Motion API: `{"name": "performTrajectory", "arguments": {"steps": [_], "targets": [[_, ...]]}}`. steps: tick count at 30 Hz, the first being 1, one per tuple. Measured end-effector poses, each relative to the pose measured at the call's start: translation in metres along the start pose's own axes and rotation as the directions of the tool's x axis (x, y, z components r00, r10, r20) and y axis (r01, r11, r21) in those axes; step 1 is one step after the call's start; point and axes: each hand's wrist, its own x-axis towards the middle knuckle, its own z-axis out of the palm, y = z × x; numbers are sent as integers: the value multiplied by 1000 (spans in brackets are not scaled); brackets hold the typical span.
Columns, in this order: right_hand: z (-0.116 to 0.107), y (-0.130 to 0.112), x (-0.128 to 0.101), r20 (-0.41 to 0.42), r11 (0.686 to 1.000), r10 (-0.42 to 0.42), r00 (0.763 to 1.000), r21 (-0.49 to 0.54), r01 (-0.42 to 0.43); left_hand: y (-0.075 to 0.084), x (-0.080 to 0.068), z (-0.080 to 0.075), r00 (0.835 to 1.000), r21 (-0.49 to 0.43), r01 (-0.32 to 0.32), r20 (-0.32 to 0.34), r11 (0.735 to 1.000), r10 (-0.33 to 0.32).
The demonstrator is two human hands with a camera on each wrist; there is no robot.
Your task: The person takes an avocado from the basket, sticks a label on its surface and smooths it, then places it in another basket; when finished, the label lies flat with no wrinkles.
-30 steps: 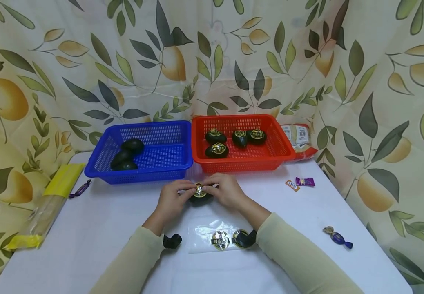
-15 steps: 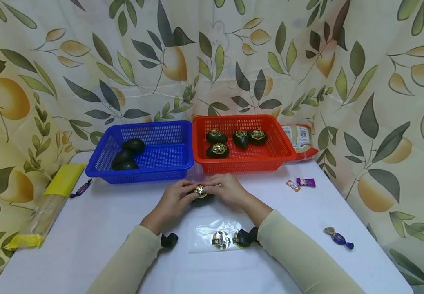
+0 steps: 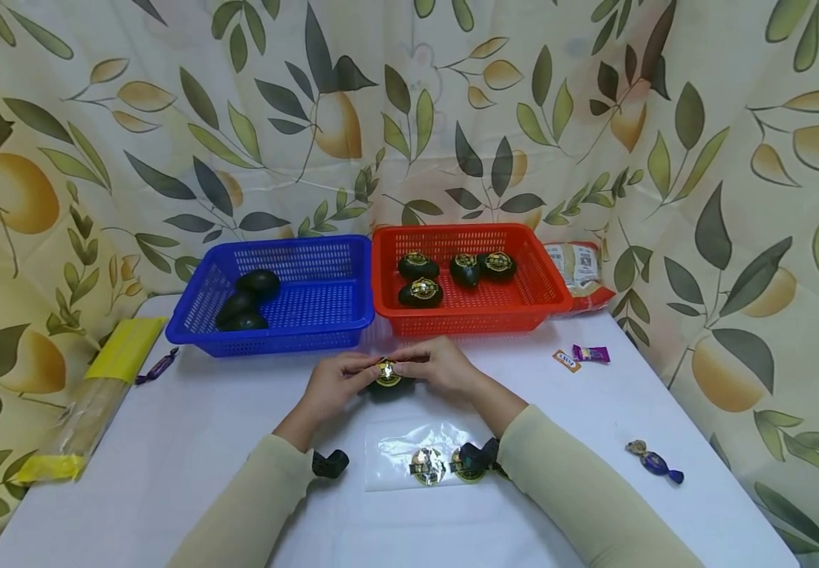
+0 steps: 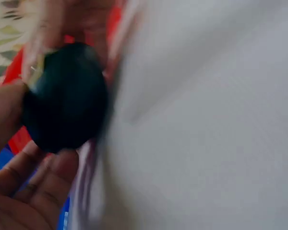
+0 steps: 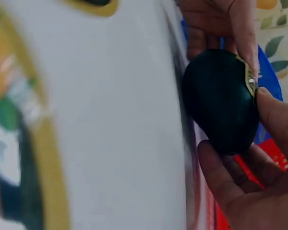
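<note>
We see one avocado (image 3: 391,390) held between two hands over the counter (image 3: 225,442). The left hand (image 3: 331,386) and the right hand (image 3: 446,371) each have their grip clamped on it, thumbs by the edges of its gold sticker (image 3: 387,373). We judge the labelling about halfway along: four stickered avocados (image 3: 420,292) lie in the red basket (image 3: 466,323), while three plain avocados (image 3: 258,282), with no sticker we can make out, lie in the blue basket (image 3: 274,341). The held one looks nearly done (whether its sticker is fully pressed down, we cannot tell). At least two spare stickers (image 3: 427,466) lie on the clear sheet (image 3: 387,469), one partly hidden below the right sleeve (image 3: 551,473).
</note>
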Motion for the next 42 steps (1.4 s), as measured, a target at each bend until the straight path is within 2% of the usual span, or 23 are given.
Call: {"name": "performTrajectory", "arguments": {"steps": [3,6,10,15,17,20,26,29,33,35,37,39,42], "targets": [[-2,-2,-4,-5,992,-73,997,-102,72,1,-2,2,998,114,-69,-7,991,70],[-3,-6,-7,-7,985,-81,997,-154,79,3,-4,2,995,164,-102,19,981,100],[-3,-9,-10,-7,975,-87,996,-204,84,7,-8,0,992,203,-121,57,972,112],[-1,-9,-11,31,942,-155,987,-298,157,13,-10,-1,987,265,-157,74,951,142],[-1,-9,-11,50,933,-167,985,-314,174,15,-10,-1,985,277,-168,78,946,152],[-1,-10,-9,77,937,-154,985,-306,170,15,-10,-1,985,260,-167,81,951,151],[1,-9,1,142,937,-102,985,-318,143,8,-5,1,993,144,-87,90,986,75],[2,-10,6,154,949,-69,986,-294,112,7,-2,3,994,113,-59,95,992,48],[-2,-11,7,164,958,-43,986,-273,87,8,2,4,994,100,-57,96,993,47],[-8,-10,2,160,964,-32,987,-255,72,11,4,6,995,37,-26,100,999,22],[-18,-9,-7,156,973,-20,988,-225,55,15,7,9,994,-71,38,102,997,-30],[-31,-9,-17,162,984,-7,987,-175,36,21,11,14,992,-235,105,98,966,-84],[-60,-10,-37,162,992,28,986,-126,-7,35,22,28,984,-468,178,95,866,-151]]}}
